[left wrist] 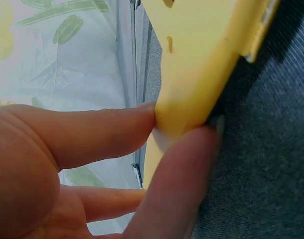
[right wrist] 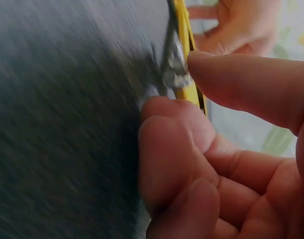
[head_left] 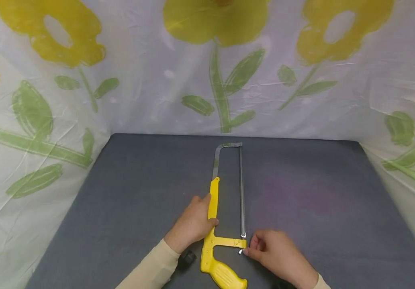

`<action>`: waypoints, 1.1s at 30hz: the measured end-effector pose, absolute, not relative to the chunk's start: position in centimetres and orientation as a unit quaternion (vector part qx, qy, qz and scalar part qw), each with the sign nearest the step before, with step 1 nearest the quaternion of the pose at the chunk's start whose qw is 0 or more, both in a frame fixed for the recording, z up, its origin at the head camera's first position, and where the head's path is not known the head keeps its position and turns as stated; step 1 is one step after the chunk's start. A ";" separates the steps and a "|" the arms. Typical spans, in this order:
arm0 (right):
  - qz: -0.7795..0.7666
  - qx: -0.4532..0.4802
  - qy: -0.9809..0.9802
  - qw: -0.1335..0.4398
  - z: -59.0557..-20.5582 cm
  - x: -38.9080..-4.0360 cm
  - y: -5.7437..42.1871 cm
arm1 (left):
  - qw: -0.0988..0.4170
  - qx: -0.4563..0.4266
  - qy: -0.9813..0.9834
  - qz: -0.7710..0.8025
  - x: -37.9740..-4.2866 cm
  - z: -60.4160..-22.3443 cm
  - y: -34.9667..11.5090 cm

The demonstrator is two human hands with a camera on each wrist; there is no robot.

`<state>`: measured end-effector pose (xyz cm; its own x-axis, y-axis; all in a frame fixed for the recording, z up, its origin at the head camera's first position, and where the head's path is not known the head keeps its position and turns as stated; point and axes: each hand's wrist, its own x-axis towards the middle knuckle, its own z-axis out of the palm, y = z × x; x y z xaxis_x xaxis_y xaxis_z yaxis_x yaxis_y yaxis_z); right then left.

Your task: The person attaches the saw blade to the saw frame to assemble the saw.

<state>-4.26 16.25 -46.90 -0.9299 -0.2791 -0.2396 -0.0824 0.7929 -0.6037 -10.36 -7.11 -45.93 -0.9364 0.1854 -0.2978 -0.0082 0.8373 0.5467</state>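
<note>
A hacksaw [head_left: 213,200] with a yellow frame and handle lies on the dark table, its grey front bow pointing away from me. Its blade [head_left: 242,192] runs along the right side. My left hand [head_left: 194,220] grips the yellow frame midway; in the left wrist view thumb and finger pinch the yellow metal [left wrist: 194,74]. At the near end of the blade, my right hand [head_left: 277,253] holds thumb and curled fingers around a small silver wing nut [head_left: 240,251]. The right wrist view shows the wing nut [right wrist: 176,78] blurred between thumb tip and forefinger.
The hacksaw's pistol handle [head_left: 227,275] reaches toward the table's near edge. A dark grey cloth [head_left: 138,180] covers the table. White sheeting with yellow flowers [head_left: 149,80] hangs behind it and at both sides. A black device [head_left: 187,259] sits by my left wrist.
</note>
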 end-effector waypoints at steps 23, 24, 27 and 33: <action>-0.380 -0.056 0.893 0.234 -47.5 -4.0 15.8 | 0.184 0.052 0.944 0.270 -10.1 -46.2 -7.0; -0.397 -0.060 0.884 0.241 -47.5 -4.0 16.0 | 0.186 0.053 0.943 0.271 -10.1 -46.2 -7.0; -0.434 -0.064 0.861 0.257 -47.7 -3.9 16.2 | 0.193 0.050 0.941 0.273 -10.1 -46.3 -7.0; -0.454 -0.046 0.844 0.284 -47.9 -4.3 16.0 | 0.187 0.057 0.945 0.264 -10.3 -46.0 -7.1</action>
<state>-4.34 16.01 -47.88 -0.8350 -0.3342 -0.4371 0.1803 0.5842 -0.7913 -10.34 -7.13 -46.04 -0.9237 0.2059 -0.3231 0.0086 0.8542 0.5198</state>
